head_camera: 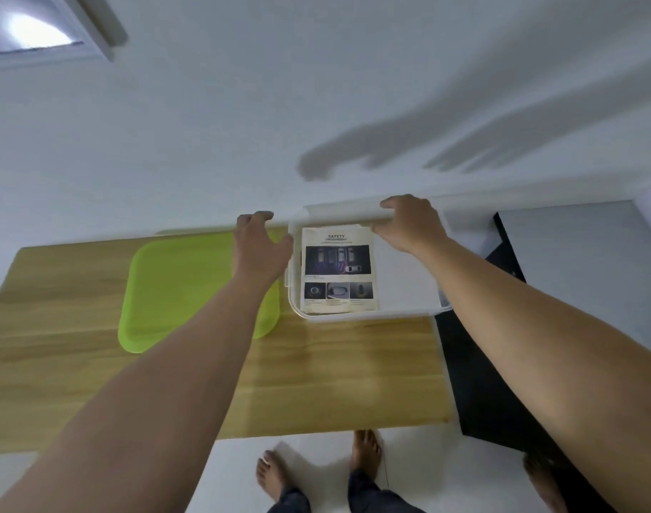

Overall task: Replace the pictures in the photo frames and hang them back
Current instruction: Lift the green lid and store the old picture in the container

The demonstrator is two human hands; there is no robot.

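The right hand (pixel 409 225) grips the far rim of a clear plastic bin (pixel 368 315), fingers curled over the top edge and thumb tucked on the near side. The left hand (pixel 261 246) sits just beside the bin's far left corner, fingers bent downward and thumb spread toward the bin wall. Whether it is holding the corner or only close to it cannot be told from this view.

A printed sheet (pixel 339 270) lies flat inside the bin, headed "SAFETY", with one large dark photo and three small ones beneath. It looks like a replacement picture. The bin rests on the far right part of a wooden table (pixel 316 375), against a white wall (pixel 242 124). A green tray (pixel 176 290) lies flat on the table just to the left of the bin, under the left forearm. Bare feet (pixel 272 475) show on the floor below the table edge. No photo frame is in view.

The step appears to be fetching the new picture. Next, the bin likely needs drawing closer, or a hand must reach in, pinch an edge of the thin sheet and lift it without creasing.
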